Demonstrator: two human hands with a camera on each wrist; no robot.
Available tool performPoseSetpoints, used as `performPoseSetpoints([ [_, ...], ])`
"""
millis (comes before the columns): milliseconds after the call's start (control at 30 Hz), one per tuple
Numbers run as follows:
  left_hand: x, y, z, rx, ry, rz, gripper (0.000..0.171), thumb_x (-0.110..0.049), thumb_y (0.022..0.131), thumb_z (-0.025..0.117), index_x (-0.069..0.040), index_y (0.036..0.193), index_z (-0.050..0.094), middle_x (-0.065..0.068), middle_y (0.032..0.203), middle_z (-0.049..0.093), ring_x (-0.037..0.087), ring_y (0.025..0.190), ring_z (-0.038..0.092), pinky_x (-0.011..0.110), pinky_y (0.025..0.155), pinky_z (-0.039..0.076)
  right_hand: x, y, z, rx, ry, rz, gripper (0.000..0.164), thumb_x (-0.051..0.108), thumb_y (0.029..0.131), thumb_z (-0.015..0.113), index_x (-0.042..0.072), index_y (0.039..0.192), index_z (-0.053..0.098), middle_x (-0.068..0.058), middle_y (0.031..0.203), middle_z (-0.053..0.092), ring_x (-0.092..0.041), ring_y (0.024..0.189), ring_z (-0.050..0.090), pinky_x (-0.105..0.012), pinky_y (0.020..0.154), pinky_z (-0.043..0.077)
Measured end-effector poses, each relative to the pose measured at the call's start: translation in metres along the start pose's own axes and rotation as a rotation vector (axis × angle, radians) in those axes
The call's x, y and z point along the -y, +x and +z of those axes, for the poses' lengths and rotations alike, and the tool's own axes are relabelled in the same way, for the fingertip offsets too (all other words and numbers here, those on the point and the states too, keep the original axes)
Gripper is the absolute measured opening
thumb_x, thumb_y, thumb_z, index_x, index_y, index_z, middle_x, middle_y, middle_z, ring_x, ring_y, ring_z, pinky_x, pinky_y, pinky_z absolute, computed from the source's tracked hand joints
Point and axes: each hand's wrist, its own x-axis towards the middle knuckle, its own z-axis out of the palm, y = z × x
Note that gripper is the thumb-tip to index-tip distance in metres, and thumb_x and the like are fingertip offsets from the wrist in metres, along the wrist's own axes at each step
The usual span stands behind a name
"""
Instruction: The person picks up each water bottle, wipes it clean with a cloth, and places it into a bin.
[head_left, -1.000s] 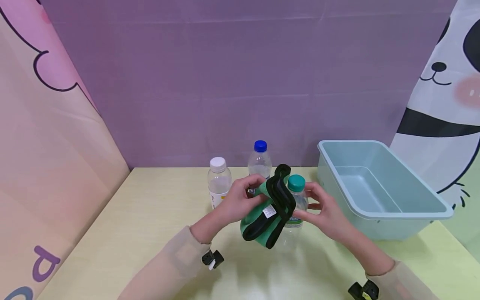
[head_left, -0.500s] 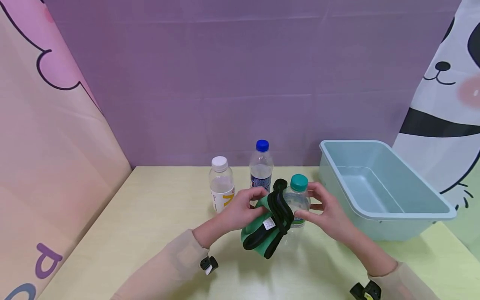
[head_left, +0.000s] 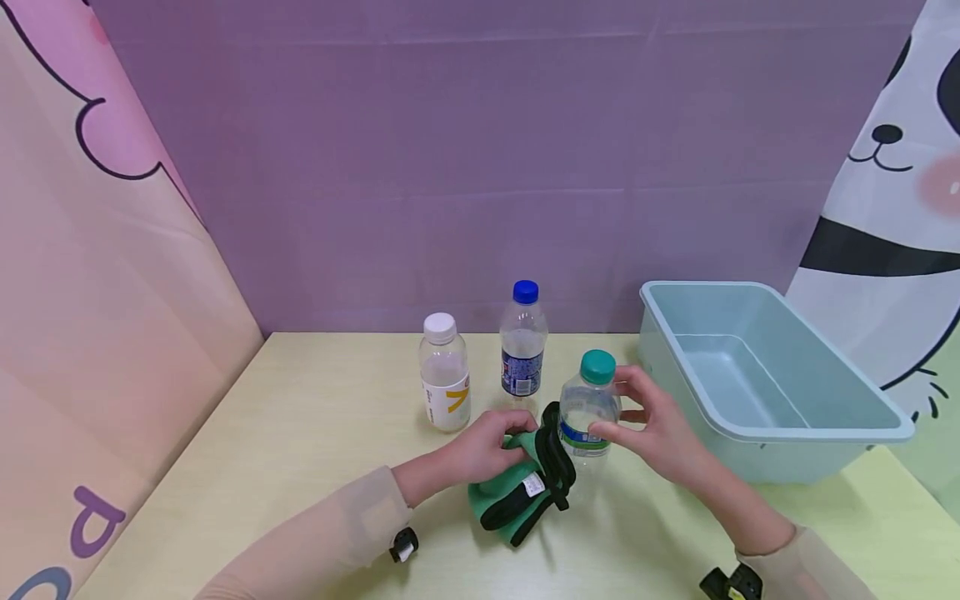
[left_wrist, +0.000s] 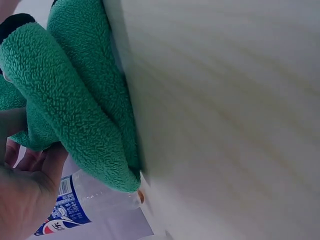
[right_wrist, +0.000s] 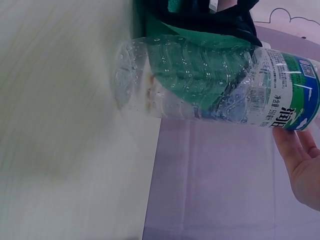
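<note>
My left hand pinches a folded green terry cloth with black edging and a small white tag, low over the table. In the left wrist view the cloth reaches down to the tabletop. My right hand holds a clear plastic bottle with a teal cap, thumb and fingers round its label. The bottle stands upright, its base close to the table in the right wrist view. Beside it the cloth's black edge overlaps the bottle.
Behind the hands stand a white-capped bottle and a blue-capped bottle. A light blue plastic basin sits at the right of the pale table. A purple cloth backdrop rises at the table's far edge.
My left hand has lowered the cloth toward the table and slightly left, away from the bottle's side. The right hand has kept its hold on the bottle, nearly still.
</note>
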Motion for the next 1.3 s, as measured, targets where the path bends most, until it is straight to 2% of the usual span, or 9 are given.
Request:
performPoseSetpoints([
  [133,-0.001,0.000,-0.001,-0.034,-0.018,-0.030,0.016,0.006,0.087,0.063,-0.008,0.094,0.062,-0.003,0.093,0.063,0.013,0.089,0.057,0.028,0.086,0.047,-0.001,0.000,0.001,-0.001,0.003,-0.002,0.053,-0.007,0.076,0.076,-0.001,0.122,0.050,0.003,0.113,0.058,-0.002,0.102,0.058,-0.034,0.075,0.055],
  [200,-0.006,0.001,-0.003,-0.070,-0.053,-0.039,0.014,0.005,0.088,0.063,-0.008,0.094,0.062,-0.001,0.095,0.065,0.015,0.095,0.060,0.029,0.086,0.049,-0.001,0.000,0.001,-0.002,0.005,-0.009,0.054,-0.008,0.076,0.076,-0.001,0.122,0.050,0.005,0.112,0.058,-0.003,0.101,0.058,-0.034,0.075,0.055],
  [300,-0.016,0.004,-0.009,-0.145,-0.123,-0.019,0.012,0.005,0.089,0.062,-0.006,0.094,0.060,0.006,0.097,0.067,0.022,0.098,0.062,0.030,0.080,0.053,-0.001,0.000,0.001,-0.006,0.009,-0.020,0.054,-0.009,0.075,0.076,0.000,0.122,0.050,0.008,0.110,0.058,-0.003,0.099,0.058,-0.033,0.074,0.055],
  [467,-0.033,0.009,-0.019,-0.235,-0.200,0.018,0.010,0.005,0.090,0.062,-0.002,0.097,0.060,0.012,0.099,0.067,0.023,0.093,0.061,0.028,0.073,0.054,-0.001,0.000,0.001,-0.016,0.026,-0.029,0.054,-0.011,0.074,0.076,-0.001,0.121,0.051,0.009,0.109,0.058,-0.003,0.099,0.058,-0.030,0.074,0.055],
  [667,-0.047,0.016,-0.029,-0.301,-0.217,0.055,0.012,0.006,0.089,0.062,-0.001,0.099,0.061,0.011,0.092,0.064,0.018,0.082,0.054,0.025,0.067,0.049,0.000,0.000,0.000,-0.016,0.022,-0.015,0.054,-0.010,0.075,0.076,-0.001,0.121,0.051,0.009,0.109,0.058,-0.003,0.099,0.058,-0.028,0.074,0.055],
  [833,-0.053,0.018,-0.034,-0.298,-0.246,0.047,0.014,0.005,0.090,0.061,0.000,0.103,0.061,0.013,0.095,0.063,0.019,0.084,0.053,0.025,0.070,0.049,0.000,0.000,0.000,-0.012,0.005,-0.001,0.054,-0.007,0.076,0.076,0.000,0.123,0.051,0.007,0.110,0.058,-0.003,0.100,0.057,-0.033,0.074,0.055],
  [933,-0.053,0.018,-0.034,-0.288,-0.227,0.025,0.013,0.003,0.090,0.061,-0.001,0.103,0.062,0.011,0.095,0.064,0.019,0.084,0.053,0.026,0.070,0.049,-0.001,0.001,0.001,-0.010,0.006,-0.005,0.054,-0.007,0.076,0.076,0.000,0.123,0.050,0.006,0.110,0.058,-0.004,0.100,0.057,-0.035,0.074,0.055],
  [1067,-0.046,0.016,-0.029,-0.258,-0.177,0.006,0.011,0.001,0.091,0.062,-0.003,0.101,0.062,0.008,0.095,0.065,0.020,0.087,0.057,0.026,0.072,0.052,-0.002,0.000,0.001,-0.012,0.015,-0.012,0.054,-0.010,0.076,0.076,0.000,0.122,0.050,0.006,0.108,0.058,-0.004,0.099,0.057,-0.034,0.073,0.056],
  [1300,-0.026,0.009,-0.015,-0.153,-0.128,-0.028,0.010,0.002,0.091,0.062,-0.006,0.097,0.061,0.005,0.099,0.067,0.021,0.098,0.061,0.029,0.078,0.053,-0.001,-0.001,0.000,-0.014,0.015,-0.008,0.054,-0.009,0.076,0.076,0.000,0.122,0.051,0.007,0.109,0.058,-0.004,0.098,0.058,-0.035,0.073,0.056],
])
